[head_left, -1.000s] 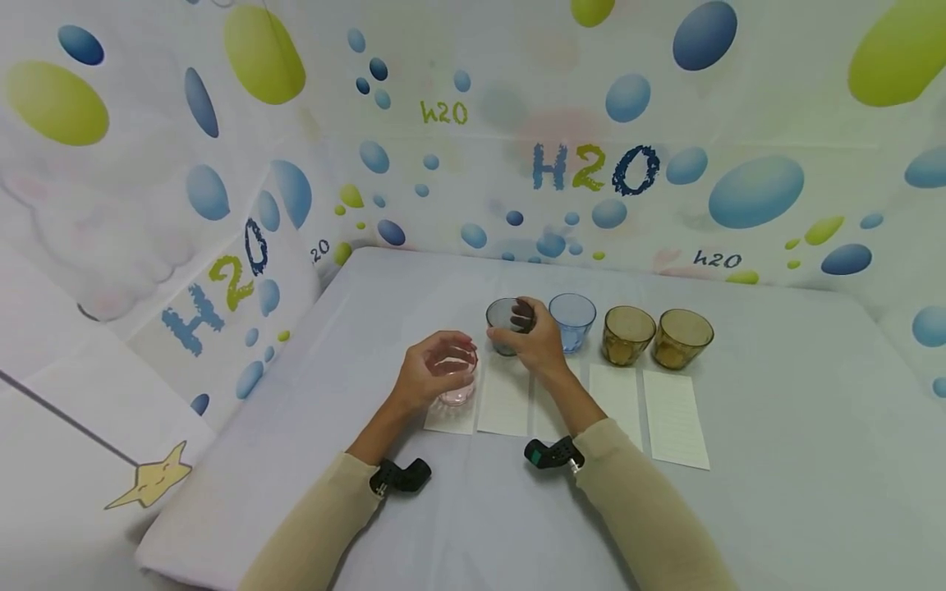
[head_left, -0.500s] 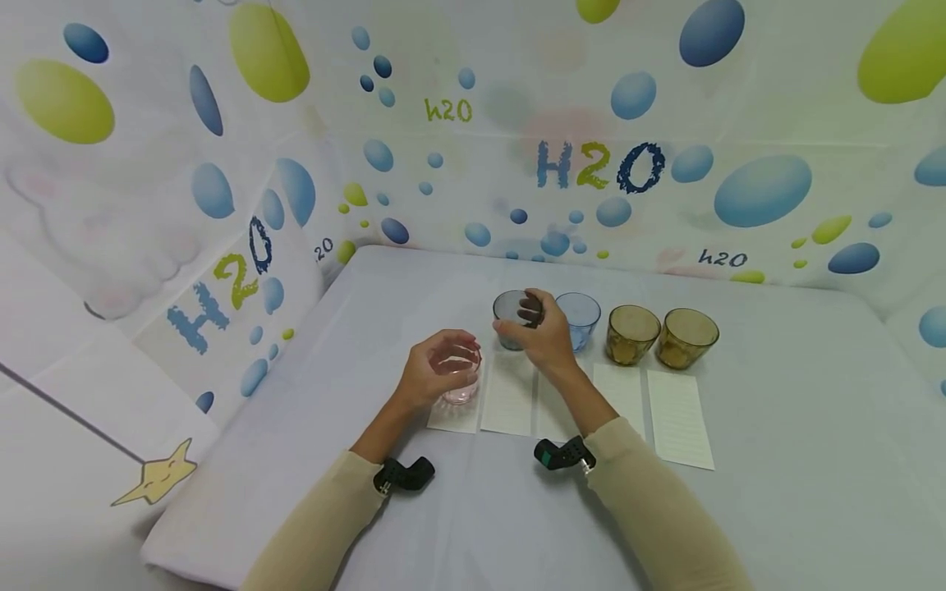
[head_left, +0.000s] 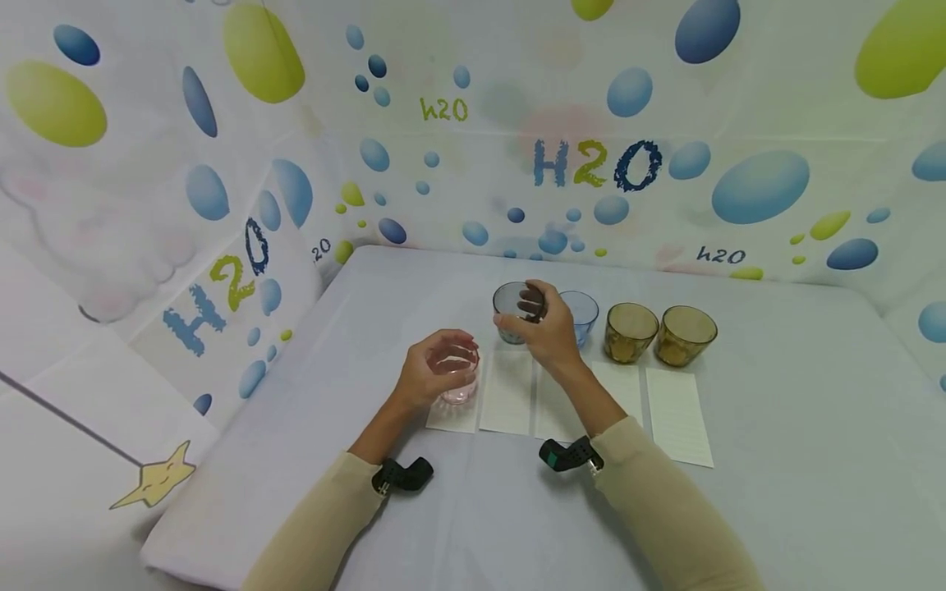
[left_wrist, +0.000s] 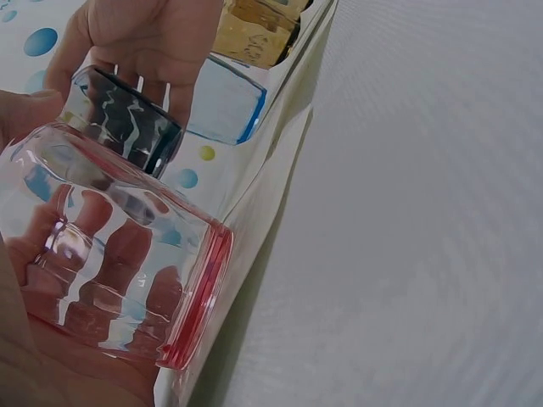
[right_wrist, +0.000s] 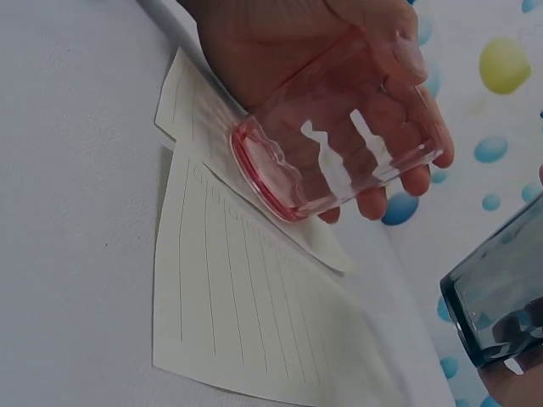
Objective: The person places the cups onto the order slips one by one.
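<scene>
My left hand (head_left: 432,371) curls round a pink glass (head_left: 458,392) above the leftmost paper slip (head_left: 451,419). In the left wrist view the pink glass (left_wrist: 110,254) lies within the fingers. My right hand (head_left: 548,330) grips a dark grey-blue glass (head_left: 510,330) by its right side, behind the second slip (head_left: 506,394). In the right wrist view the grey-blue glass (right_wrist: 501,288) shows at the lower right, apart from the pink glass (right_wrist: 339,136). A light blue glass (head_left: 584,310) stands just right of my right hand, partly hidden by it.
Two amber glasses, one (head_left: 631,332) beside the other (head_left: 685,336), stand to the right at the back. More paper slips, including the rightmost (head_left: 678,417), lie in a row before the glasses. A printed curtain (head_left: 480,189) rises behind the white-covered table (head_left: 798,410).
My right hand has moved the grey-blue glass slightly back and right, away from the slips. My left hand and the pink glass have stayed in place.
</scene>
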`<state>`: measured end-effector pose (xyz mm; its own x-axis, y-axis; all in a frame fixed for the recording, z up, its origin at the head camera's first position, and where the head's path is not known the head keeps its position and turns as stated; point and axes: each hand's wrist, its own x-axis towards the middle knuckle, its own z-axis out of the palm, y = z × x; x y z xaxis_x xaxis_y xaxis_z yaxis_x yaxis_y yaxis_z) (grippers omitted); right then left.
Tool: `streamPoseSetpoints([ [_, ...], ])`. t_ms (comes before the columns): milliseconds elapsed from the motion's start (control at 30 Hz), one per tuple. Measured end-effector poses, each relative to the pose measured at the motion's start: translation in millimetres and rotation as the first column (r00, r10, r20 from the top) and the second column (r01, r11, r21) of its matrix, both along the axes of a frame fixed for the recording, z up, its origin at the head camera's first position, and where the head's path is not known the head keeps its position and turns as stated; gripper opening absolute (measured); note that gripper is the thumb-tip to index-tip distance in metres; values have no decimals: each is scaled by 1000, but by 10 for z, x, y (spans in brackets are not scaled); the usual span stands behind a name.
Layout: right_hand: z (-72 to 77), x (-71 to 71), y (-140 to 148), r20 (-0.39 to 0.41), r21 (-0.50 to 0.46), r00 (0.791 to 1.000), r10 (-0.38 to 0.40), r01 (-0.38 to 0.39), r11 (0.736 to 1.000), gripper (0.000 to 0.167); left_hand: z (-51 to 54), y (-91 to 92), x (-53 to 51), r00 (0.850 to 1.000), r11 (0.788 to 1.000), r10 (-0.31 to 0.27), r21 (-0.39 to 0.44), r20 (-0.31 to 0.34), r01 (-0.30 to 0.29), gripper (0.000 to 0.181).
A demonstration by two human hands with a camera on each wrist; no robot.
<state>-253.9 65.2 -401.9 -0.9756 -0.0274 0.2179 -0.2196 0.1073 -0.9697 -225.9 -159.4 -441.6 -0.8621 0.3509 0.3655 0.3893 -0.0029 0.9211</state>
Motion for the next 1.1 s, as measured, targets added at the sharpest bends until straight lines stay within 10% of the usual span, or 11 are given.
streamPoseSetpoints([
  [1100,5,309,68,-12,-46,996,94,-94,994,76,10,10,23,999,998,48,-44,-14,-49,53],
])
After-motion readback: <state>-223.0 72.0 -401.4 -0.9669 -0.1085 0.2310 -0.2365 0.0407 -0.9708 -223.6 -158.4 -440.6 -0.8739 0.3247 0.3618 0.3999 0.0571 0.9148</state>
